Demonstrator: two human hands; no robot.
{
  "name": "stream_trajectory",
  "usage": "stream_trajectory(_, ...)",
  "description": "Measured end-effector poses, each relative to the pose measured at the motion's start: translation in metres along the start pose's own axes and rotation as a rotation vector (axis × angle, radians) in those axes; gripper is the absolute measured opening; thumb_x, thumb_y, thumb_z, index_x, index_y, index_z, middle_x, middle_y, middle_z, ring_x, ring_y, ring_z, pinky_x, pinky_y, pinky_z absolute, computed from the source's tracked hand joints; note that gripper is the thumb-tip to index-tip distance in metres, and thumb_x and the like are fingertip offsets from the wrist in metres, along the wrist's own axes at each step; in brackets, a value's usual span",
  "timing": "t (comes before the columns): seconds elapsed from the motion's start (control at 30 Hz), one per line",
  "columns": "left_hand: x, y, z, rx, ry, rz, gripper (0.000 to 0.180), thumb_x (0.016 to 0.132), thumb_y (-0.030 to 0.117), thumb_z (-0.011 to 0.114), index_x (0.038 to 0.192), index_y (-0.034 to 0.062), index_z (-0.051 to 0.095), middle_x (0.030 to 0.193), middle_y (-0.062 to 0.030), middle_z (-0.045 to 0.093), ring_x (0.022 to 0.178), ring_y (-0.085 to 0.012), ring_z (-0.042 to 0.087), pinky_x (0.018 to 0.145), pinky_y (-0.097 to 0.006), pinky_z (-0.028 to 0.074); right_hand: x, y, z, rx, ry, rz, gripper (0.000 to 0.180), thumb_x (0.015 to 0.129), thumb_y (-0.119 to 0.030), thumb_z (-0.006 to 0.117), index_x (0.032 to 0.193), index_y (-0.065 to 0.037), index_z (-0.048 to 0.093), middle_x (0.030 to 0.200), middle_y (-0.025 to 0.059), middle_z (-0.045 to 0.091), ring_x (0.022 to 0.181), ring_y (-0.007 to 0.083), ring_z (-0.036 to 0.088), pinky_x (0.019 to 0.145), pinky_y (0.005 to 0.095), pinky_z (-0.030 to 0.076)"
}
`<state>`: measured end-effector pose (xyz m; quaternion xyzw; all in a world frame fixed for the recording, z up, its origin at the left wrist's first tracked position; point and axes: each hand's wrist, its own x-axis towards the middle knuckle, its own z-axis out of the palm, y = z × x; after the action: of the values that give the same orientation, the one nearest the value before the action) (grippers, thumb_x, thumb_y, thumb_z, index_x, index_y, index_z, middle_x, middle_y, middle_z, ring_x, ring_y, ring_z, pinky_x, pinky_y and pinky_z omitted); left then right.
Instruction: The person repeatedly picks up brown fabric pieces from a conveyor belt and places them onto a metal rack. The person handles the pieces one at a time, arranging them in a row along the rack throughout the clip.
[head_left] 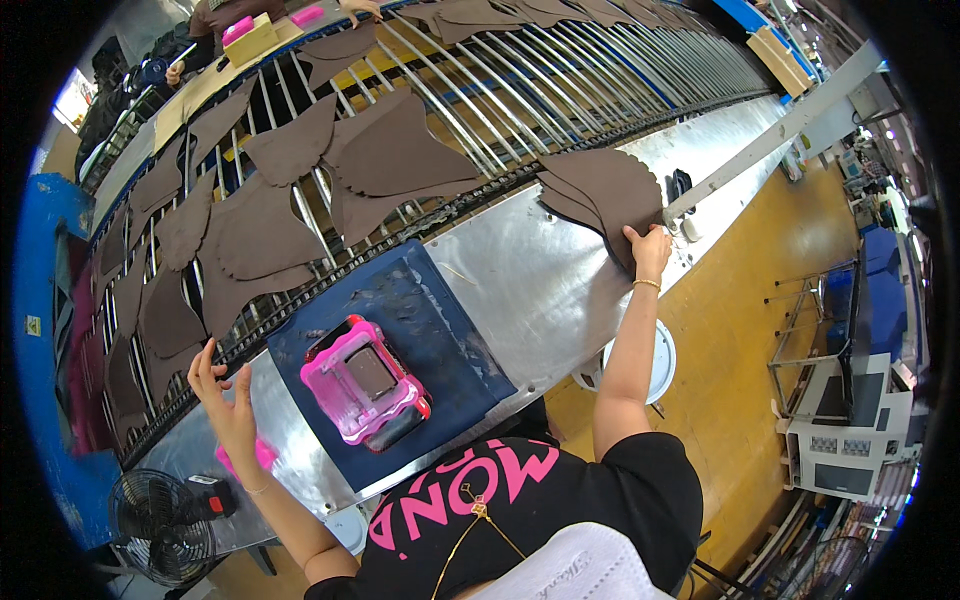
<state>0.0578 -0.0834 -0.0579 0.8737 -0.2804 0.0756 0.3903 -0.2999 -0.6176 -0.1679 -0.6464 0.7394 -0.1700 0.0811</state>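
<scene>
The right hand [650,250] pinches a stack of brown cut pieces [605,195] at the far right of the metal surface [540,290]; the left hand [225,395], fingers spread and holding nothing, hovers near left (above something pink). Gripped only at its edge, the stack could fan apart.

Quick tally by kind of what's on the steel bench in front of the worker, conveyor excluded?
Stack of brown cut pieces, under the right hand: 1
Navy mat: 1
Pink device: 1
Pink pad by the left hand: 1
Total: 4
</scene>
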Motion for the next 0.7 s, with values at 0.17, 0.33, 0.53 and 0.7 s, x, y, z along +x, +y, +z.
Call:
stream_trajectory(0.17,-0.007,-0.006,-0.004,-0.006,-0.014,-0.013,0.05,0.087,0.022,0.067,0.133,0.0136,0.049,0.127,-0.0031,0.04,0.093,-0.0126,0.047,0.077,-0.026,0.042,0.01,-0.017,-0.012,0.011,-0.21,0.151,0.069,0.065,-0.051,0.079,0.112,-0.004,0.062,0.114,0.0149,0.065,0.11,0.0338,0.059,0.099,0.0566,0.034)
stream_trajectory(0.33,-0.005,0.008,0.001,-0.067,-0.024,-0.032,0.052,0.085,0.022,0.068,0.132,0.0125,0.049,0.126,-0.005,0.043,0.094,-0.0148,0.049,0.081,-0.029,0.041,0.037,0.003,-0.001,0.045,-0.195,-0.087,0.054,0.072,-0.038,0.077,0.107,0.0,0.061,0.11,0.0207,0.064,0.103,0.0378,0.06,0.094,0.049,0.041)
stream_trajectory(0.53,0.006,0.037,0.007,-0.134,-0.046,0.046,0.052,0.081,0.014,0.071,0.129,0.0101,0.052,0.124,-0.0053,0.043,0.095,-0.0154,0.05,0.082,-0.029,0.042,-0.038,-0.069,-0.049,0.351,0.127,-0.461,0.019,0.094,-0.019,0.053,0.102,-0.002,0.049,0.097,0.0243,0.063,0.091,0.044,0.059,0.078,0.0464,0.045)
stream_trajectory(0.7,0.022,0.065,0.023,-0.23,-0.064,0.149,0.054,0.08,0.013,0.071,0.13,0.0093,0.052,0.127,-0.0071,0.041,0.1,-0.0164,0.05,0.083,-0.03,0.043,-0.107,-0.127,-0.105,0.71,0.081,-0.724,0.024,0.094,-0.024,0.059,0.093,-0.003,0.049,0.072,0.006,0.049,0.06,0.0136,0.043,0.057,0.0255,0.038)
